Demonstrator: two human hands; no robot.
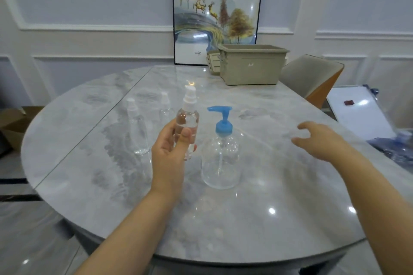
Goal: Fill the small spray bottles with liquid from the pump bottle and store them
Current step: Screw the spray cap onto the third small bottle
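Two hands: left hand (171,152) grips spray bottle (187,123); right hand (317,140) loose.

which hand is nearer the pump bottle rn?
Left. The left hand grips a small spray bottle just left of the pump bottle. The right hand hovers open, well off to its right.

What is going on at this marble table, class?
A person's left hand holds a small clear spray bottle with a white cap upright above the round grey marble table. The right hand hovers open, holding nothing. A clear pump bottle with a blue pump stands between them; two more small spray bottles stand behind.
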